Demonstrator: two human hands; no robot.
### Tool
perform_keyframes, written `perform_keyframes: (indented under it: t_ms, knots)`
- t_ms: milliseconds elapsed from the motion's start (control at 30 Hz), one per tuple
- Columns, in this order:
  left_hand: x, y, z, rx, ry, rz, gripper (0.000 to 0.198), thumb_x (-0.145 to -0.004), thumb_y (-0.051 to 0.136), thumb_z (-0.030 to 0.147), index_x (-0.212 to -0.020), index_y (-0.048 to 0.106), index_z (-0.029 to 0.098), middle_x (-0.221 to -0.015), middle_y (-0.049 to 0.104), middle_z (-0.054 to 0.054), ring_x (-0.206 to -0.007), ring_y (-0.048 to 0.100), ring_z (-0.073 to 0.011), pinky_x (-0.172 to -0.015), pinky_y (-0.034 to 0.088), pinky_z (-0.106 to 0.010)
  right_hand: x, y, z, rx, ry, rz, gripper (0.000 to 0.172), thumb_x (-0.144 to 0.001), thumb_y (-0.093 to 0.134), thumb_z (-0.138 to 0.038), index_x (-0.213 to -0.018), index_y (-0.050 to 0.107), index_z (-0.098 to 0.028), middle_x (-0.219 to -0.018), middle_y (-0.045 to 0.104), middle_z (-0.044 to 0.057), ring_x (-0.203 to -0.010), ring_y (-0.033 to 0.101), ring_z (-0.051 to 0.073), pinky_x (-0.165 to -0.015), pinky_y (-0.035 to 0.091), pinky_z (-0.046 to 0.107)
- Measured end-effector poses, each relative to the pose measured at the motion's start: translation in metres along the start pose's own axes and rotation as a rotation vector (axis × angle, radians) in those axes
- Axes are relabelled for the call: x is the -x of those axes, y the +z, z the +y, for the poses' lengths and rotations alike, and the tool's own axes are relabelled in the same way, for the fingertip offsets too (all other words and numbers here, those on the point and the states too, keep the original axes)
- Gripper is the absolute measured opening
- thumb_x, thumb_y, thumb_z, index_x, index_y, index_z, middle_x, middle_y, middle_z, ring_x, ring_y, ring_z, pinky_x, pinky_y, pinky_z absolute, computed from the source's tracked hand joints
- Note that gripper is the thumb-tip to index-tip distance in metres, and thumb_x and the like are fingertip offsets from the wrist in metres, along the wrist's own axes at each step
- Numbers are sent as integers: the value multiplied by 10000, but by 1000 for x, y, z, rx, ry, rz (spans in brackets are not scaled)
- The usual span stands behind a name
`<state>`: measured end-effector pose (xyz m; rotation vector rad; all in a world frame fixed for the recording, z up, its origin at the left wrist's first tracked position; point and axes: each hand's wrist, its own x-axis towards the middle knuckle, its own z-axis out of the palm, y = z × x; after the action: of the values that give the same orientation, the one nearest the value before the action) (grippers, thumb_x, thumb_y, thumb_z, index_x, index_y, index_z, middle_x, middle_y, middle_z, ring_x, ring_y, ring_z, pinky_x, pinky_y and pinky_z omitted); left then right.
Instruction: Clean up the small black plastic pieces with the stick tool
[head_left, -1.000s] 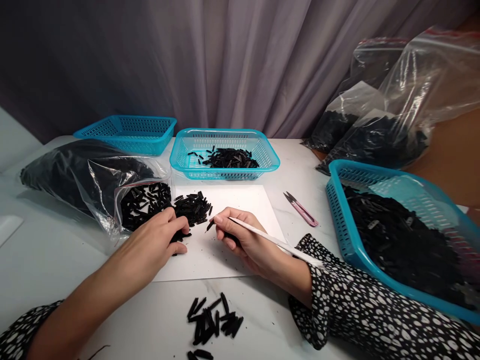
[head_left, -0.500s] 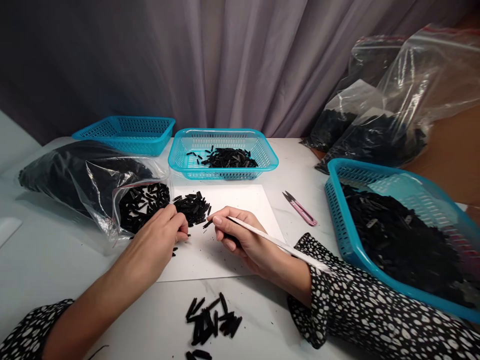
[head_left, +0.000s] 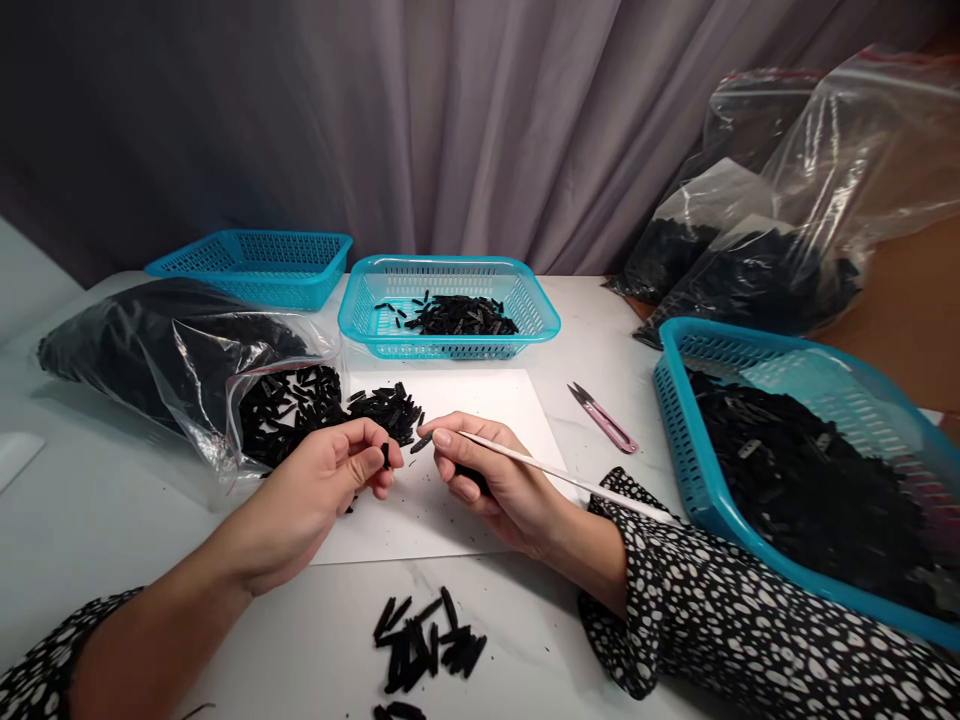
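Apparently much remains to be done: the clear bag (head_left: pixel 180 350) bulges with black pieces, and a dark heap (head_left: pixel 388 412) lies on the white paper (head_left: pixel 510 410). The left hand's (head_left: pixel 319 480) grip pinches one small black piece (head_left: pixel 386 456) above the sheet; the right hand's (head_left: pixel 506 475) curls around a slim white stick (head_left: pixel 555 473). The middle basket (head_left: pixel 450 341) bears a partial load, and a loose cluster (head_left: pixel 409 650) lies on the desk (head_left: pixel 300 640). Which pieces are finished, I cannot tell.

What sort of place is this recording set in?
Probably an indoor handwork spot: a white marbled tabletop, rectangular blue plastic baskets, two holding small slender black pieces, and a grey-purple fabric curtain behind.
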<state>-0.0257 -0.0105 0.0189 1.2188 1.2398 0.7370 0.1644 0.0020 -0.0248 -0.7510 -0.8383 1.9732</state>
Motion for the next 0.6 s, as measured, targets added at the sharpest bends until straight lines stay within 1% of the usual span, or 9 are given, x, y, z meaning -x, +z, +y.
perform_keyframes:
  t_ms: [100, 167, 333, 433, 533, 600]
  knots:
    - [0, 4, 1, 148, -33, 15, 256, -799, 739, 395, -740, 607, 185, -713, 606, 8, -654, 507, -131, -652, 417, -276, 1, 1, -1, 4, 1, -2, 236, -794, 791, -368, -905, 718, -172, -619, 574, -59, -405, 332, 26, -325, 138, 151]
    - [0, 5, 1, 191, -56, 28, 249, -782, 772, 373, -742, 611, 187, -690, 618, 11, -653, 539, -133, -653, 436, -275, 1, 1, -1, 9, 3, 1, 234, -796, 788, -368, -909, 719, -176, -618, 572, -59, -403, 330, 27, -325, 134, 153]
    - [0, 4, -1, 245, -79, 61, 190, -765, 799, 294, -851, 664, 190, -750, 680, 9, -739, 625, -132, -742, 481, -263, 1, 1, 0, -5, 2, -7, 209, -814, 770, -344, -908, 712, -167, -626, 584, -50, -409, 347, 28, -322, 140, 145]
    - [0, 5, -2, 251, -69, 77, 187, -769, 797, 277, -872, 673, 182, -770, 695, 9, -745, 636, -118, -756, 486, -247, 0, -1, 2, -51, -10, -12, 158, -846, 721, -319, -842, 676, -168, -658, 609, -35, -419, 374, 30, -324, 145, 138]
    - [0, 7, -3, 205, -41, 97, 195, -786, 786, 293, -886, 664, 180, -734, 697, 13, -723, 638, -118, -737, 484, -248, -1, -1, 4, -66, 5, -17, 223, -884, 652, -336, -744, 617, -167, -685, 619, -22, -407, 358, 29, -320, 133, 147]
    - [0, 8, -4, 170, -18, 100, 199, -801, 773, 309, -894, 650, 182, -713, 695, 15, -701, 634, -119, -712, 477, -251, -1, -2, 5, -38, 18, -23, 264, -887, 656, -362, -724, 606, -161, -683, 608, -23, -401, 331, 24, -321, 128, 153]
